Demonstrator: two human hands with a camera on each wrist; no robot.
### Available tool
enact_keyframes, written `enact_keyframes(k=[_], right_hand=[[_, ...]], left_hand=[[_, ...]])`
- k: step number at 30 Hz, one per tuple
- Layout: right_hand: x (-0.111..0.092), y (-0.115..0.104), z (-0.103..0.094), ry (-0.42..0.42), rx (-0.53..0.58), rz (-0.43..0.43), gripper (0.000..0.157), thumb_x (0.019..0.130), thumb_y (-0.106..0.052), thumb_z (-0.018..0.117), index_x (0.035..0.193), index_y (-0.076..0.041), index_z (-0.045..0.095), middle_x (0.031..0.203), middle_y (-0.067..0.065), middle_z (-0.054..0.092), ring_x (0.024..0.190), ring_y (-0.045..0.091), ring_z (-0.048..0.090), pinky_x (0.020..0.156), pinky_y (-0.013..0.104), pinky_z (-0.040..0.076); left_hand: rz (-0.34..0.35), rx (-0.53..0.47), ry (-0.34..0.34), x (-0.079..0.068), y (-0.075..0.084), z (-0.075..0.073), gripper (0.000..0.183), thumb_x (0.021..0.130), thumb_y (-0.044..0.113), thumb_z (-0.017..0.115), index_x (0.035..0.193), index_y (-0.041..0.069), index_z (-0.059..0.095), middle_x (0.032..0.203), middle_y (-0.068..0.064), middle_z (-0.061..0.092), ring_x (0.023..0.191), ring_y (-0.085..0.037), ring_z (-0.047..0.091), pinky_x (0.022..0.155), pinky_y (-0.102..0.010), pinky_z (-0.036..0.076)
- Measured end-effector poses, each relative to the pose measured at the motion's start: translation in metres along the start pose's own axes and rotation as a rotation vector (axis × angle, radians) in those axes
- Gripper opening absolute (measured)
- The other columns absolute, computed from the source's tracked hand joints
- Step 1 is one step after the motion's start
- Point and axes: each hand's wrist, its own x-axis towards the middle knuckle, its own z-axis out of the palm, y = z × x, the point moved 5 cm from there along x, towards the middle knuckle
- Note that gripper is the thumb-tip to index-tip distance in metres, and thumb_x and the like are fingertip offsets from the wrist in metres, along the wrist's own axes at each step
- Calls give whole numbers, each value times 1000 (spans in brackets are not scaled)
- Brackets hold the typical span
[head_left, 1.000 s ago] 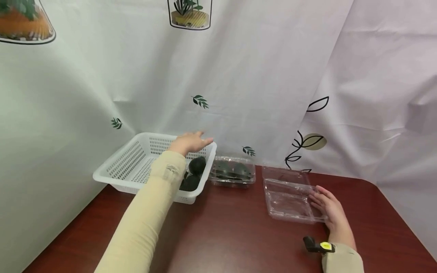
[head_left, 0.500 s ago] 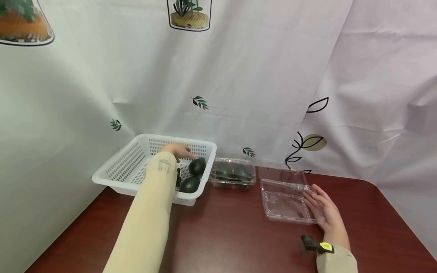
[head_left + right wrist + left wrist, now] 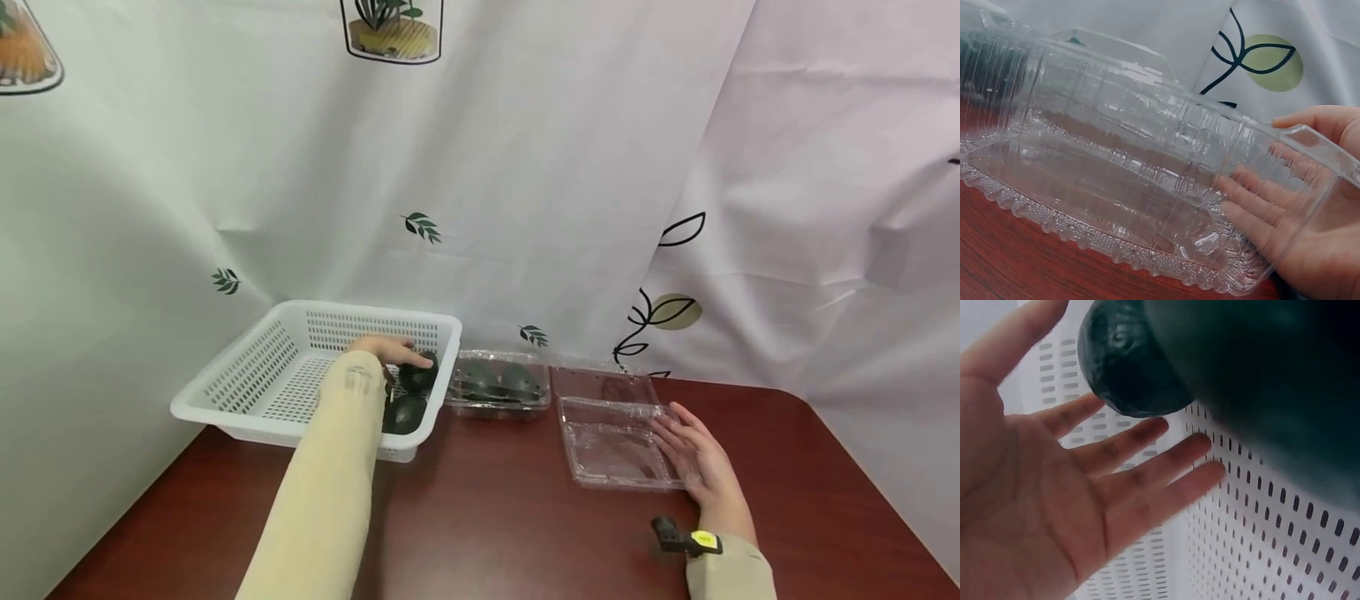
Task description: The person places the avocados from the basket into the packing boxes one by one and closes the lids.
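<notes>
In the head view we see the basket on the table, with two fruits at its right end: the far fruit and the near fruit. The left hand reaches into the basket, its thumb lying over the far fruit. Just right of the basket we see a closed pack with more fruit inside; farther right of the basket sits an open box, its lid behind it. The right hand is at the end of the box away from the basket.

In the left wrist view we find the left hand's fingers spread and nearly straight inside the basket, beside a fruit; we judge that nothing is grasped. Whether the fingertips touch the skin we cannot tell. If we lift with so wide a spread, the smooth, rounded fruit could roll off and knock its neighbour in the basket.

In the right wrist view we look through the box's clear wall at the right hand's fingers, extended and unclenched, resting along that end. With so light a hold, we think the thin box could slide or tip if a fruit landed hard on one side.
</notes>
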Motion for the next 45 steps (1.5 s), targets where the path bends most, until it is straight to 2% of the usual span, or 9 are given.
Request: enact_keyframes(k=[4,7,11,17,23,28,35,39,45], right_hand=[[1,-1,0,5,-7,-2,32,99,-3,36,115,-20,57,108,2,62,104,15,60,87,28,47],[1,-1,0,1,2,0,32,99,-2,35,114,-20,57,108,2,62,104,16,60,87,28,47],[1,0,0,-2,5,7,32,99,-2,35,115,-20,57,109,2,62,105,16,60,87,28,47],[2,1,-2,0,-9,-2,31,99,-2,37,115,-20,57,109,3,62,105,16,60,87,28,47],[2,0,-1,-3,-18,-11,32,99,-2,35,114,-20,57,108,3,62,104,16,60,87,28,47],[2,0,-1,15,-26,-6,32,99,-2,36,114,-20,57,108,3,61,104,16,60,87,28,47],[2,-1,-2,19,-37,-9,32,99,-2,36,114,-21,57,107,3,61,104,16,60,87,28,47],[2,0,-3,16,-47,-8,31,99,-3,36,114,-21,57,108,2,62,104,15,60,87,28,47],[2,0,-3,27,-57,-4,30,99,-4,37,115,-22,56,108,0,62,104,15,60,86,27,47]], left_hand=[[20,-73,-43,6,-1,2,85,88,33,59,145,-4,8,147,-26,13,129,-38,31,89,-46,45],[14,-70,-65,7,-2,4,84,88,32,60,145,-3,10,146,-27,16,127,-38,33,87,-45,46],[-16,-16,-84,3,-3,5,85,86,33,63,146,-1,14,146,-27,18,121,-38,42,85,-43,47],[-34,70,-107,-1,-3,3,89,83,41,67,146,2,17,142,-28,27,98,-31,59,79,-39,49],[-54,51,-72,2,-3,5,80,87,32,62,147,2,17,144,-26,26,102,-34,57,81,-41,49],[-52,130,-52,0,2,5,79,88,36,60,146,1,19,141,-27,29,102,-33,56,80,-40,48],[-12,71,-58,1,6,7,73,88,20,62,145,2,20,137,-29,33,91,-32,62,76,-40,51],[-3,55,-36,0,5,7,72,86,15,64,144,3,23,136,-28,34,87,-32,63,72,-39,52],[29,90,1,0,6,4,72,83,13,67,143,4,28,138,-26,32,95,-32,59,71,-38,52]])
